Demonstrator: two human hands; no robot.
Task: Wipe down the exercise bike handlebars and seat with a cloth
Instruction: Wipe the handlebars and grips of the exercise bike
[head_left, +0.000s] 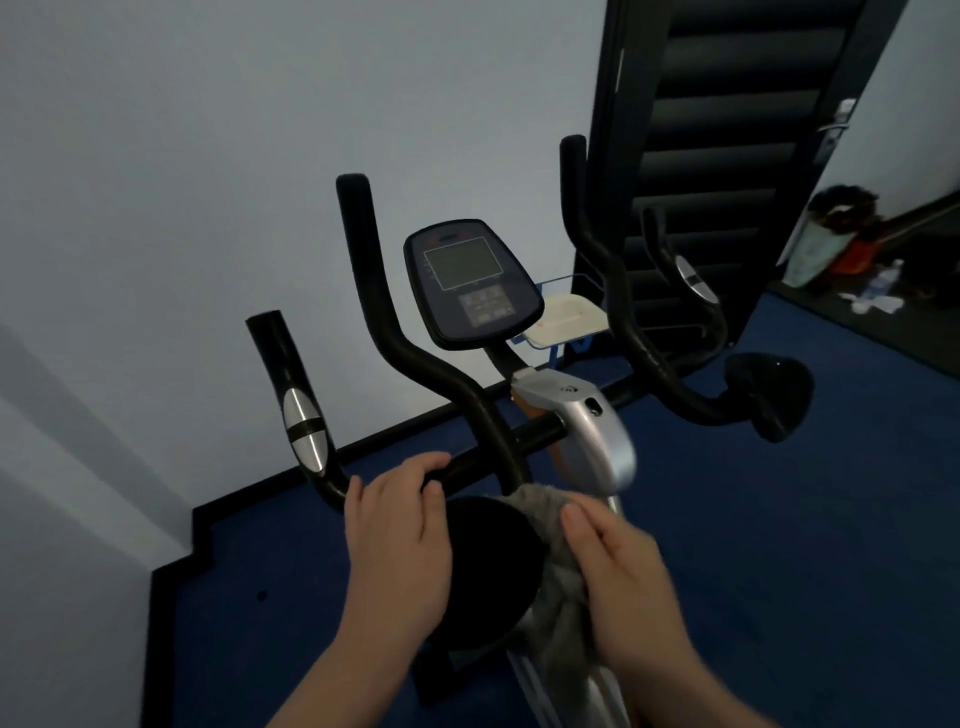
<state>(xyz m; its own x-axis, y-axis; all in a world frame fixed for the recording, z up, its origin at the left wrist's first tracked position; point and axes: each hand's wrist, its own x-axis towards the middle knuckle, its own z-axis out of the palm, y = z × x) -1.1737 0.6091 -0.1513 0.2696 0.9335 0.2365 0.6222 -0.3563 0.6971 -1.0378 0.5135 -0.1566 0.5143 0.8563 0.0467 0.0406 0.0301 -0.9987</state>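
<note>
A black exercise bike is being wiped with a grey cloth.

The handlebars (415, 374) are black and curved, with silver pulse pads; a grey console (470, 283) is set between them. The near crossbar is gripped by the left hand (397, 540), its fingers curled over the bar. The fluffy grey cloth (553, 566) is pressed by the right hand (623, 582), fingers straight and together, against the right edge of a round black pad (488, 566), near the silver stem (597, 431).

Upright handlebars (363, 291) and console (470, 283) beyond the hands.
</note>
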